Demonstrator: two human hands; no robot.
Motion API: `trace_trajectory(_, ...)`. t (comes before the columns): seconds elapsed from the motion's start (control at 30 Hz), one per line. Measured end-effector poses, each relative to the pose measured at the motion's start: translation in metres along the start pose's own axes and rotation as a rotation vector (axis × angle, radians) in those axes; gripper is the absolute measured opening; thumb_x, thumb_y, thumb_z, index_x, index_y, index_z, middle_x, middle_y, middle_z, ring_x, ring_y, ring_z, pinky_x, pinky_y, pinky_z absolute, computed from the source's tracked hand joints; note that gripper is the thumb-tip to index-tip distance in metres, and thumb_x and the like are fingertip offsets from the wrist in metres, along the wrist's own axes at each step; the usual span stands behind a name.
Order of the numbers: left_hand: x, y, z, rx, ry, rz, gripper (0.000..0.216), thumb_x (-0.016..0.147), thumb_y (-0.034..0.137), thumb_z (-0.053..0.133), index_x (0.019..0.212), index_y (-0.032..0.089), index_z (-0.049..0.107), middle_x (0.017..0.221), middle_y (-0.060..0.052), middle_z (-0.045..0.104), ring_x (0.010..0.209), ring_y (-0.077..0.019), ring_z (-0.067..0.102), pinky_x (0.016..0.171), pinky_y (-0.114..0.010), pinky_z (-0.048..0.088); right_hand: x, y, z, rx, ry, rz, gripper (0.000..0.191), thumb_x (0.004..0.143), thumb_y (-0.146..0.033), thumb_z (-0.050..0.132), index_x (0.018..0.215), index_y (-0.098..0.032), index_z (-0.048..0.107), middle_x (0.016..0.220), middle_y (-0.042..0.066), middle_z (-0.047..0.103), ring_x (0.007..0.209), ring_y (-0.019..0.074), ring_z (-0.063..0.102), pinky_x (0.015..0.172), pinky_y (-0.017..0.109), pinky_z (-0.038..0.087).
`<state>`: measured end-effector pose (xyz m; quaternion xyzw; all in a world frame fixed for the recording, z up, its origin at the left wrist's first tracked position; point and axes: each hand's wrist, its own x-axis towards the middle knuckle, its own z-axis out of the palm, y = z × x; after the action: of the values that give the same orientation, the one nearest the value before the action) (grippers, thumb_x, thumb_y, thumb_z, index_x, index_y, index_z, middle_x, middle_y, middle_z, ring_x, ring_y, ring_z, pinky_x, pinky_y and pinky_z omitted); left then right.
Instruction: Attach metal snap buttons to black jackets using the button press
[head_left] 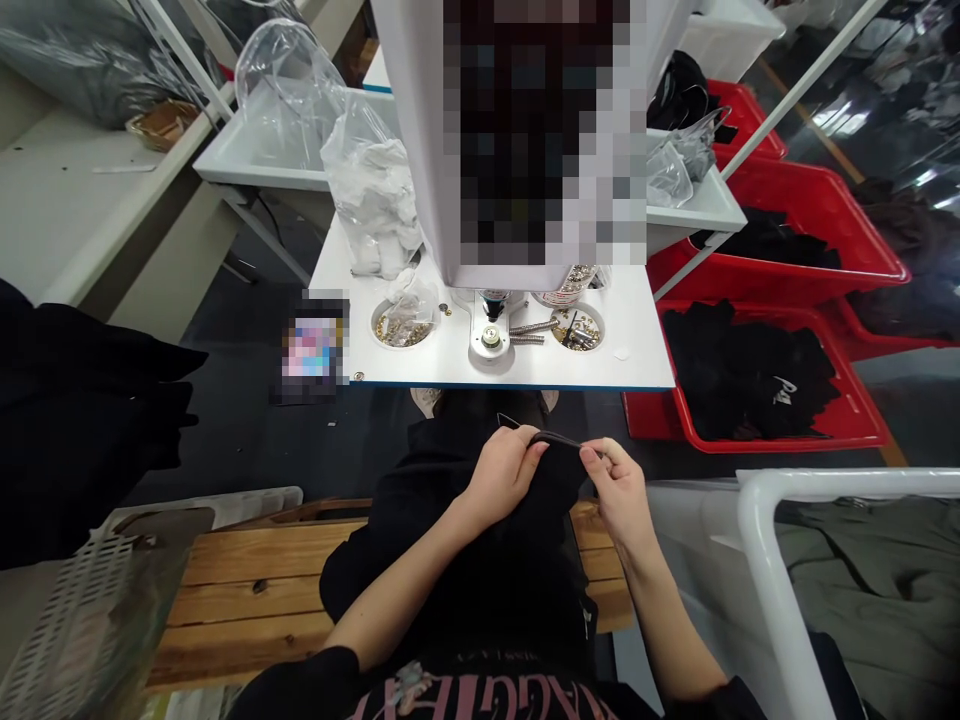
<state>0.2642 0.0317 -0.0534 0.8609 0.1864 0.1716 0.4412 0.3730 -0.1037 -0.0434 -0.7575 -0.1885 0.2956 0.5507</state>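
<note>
- Across the lap, black cloth (555, 490) lies spread beneath the hands; whether it is worn or a separate piece cannot be told. The lap appears to serve as support, the wearer being seated on a wooden bench (255, 585).
- Left hand (504, 472): thumb and fingers closed, no visible gap, pinching one end of a short span of dark strip (556, 438).
- Right hand (619, 490): thumb and forefinger pinched together on the same strip, remaining fingers curled. The two-point hold presumably keeps the span in order; it bows slightly. Cord or cloth edge: cannot tell.
- Strip located above the lap, just short of the white table (637, 372), not touching it.
- Table: small metal pieces (577, 332) sit in round recesses either side of a metal die (490, 340), probably for short reach by each hand. Two springs (532, 328) lie beside the die.
- Directly above the die: white machine housing (420, 150).
- Beyond, at right: red bin (874, 420) holding dark cloth (750, 370), apparently to keep it off the floor.
</note>
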Motion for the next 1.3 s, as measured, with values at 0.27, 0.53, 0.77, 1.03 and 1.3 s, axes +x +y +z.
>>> trace_trajectory(0.27,0.004,-0.01,0.005,0.073,0.066,0.03,0.032,0.097,0.033,0.028,0.097,0.017,0.056,0.085,-0.007,0.063,0.072,-0.0194,0.056,0.073,-0.033,0.043,0.001,0.012,0.013,0.13,-0.109,0.021,0.041,0.079,-0.051,0.059,0.104,-0.019,0.06,0.085,0.006,0.068,0.08,0.0196,0.064,0.075,0.034,0.053)
trace_trajectory(0.53,0.004,-0.028,0.019,0.027,0.047,0.032,0.033,0.097,0.032,0.027,0.099,0.016,0.055,0.089,-0.008,0.064,0.076,-0.02,0.055,0.074,-0.034,0.044,0.004,0.029,0.018,0.055,-0.011,0.013,0.033,0.078,-0.048,0.061,0.091,-0.018,0.061,0.079,0.004,0.067,0.076,0.0187,0.062,0.07,0.03,0.051)
trace_trajectory(0.77,-0.003,-0.046,0.027,-0.157,0.004,-0.093,0.029,0.096,0.033,0.03,0.1,0.018,0.054,0.089,-0.007,0.062,0.081,-0.0199,0.057,0.075,-0.033,0.044,0.006,0.021,0.019,-0.201,0.053,-0.069,0.037,0.087,-0.052,0.044,0.074,-0.019,0.053,0.062,-0.001,0.051,0.06,0.0139,0.049,0.055,0.024,0.041)
trace_trajectory(1.03,-0.011,-0.078,0.056,-0.482,0.056,-0.292,0.035,0.094,0.047,0.034,0.093,0.018,0.055,0.082,-0.002,0.058,0.078,-0.0175,0.056,0.072,-0.029,0.044,0.018,0.027,0.017,-0.46,-0.11,-0.062,0.037,0.09,-0.051,0.038,0.082,-0.021,0.058,0.052,-0.002,0.054,0.052,0.0156,0.054,0.053,0.025,0.04)
trace_trajectory(1.3,-0.009,-0.131,0.069,-0.968,0.121,-0.57,0.058,0.07,0.07,0.057,0.088,0.014,0.06,0.077,-0.004,0.062,0.076,-0.0179,0.06,0.072,-0.03,0.048,0.094,-0.015,-0.01,-0.665,0.214,-0.525,0.031,0.088,-0.039,0.044,0.106,-0.018,0.06,0.104,0.01,0.063,0.093,0.0218,0.057,0.084,0.035,0.045)
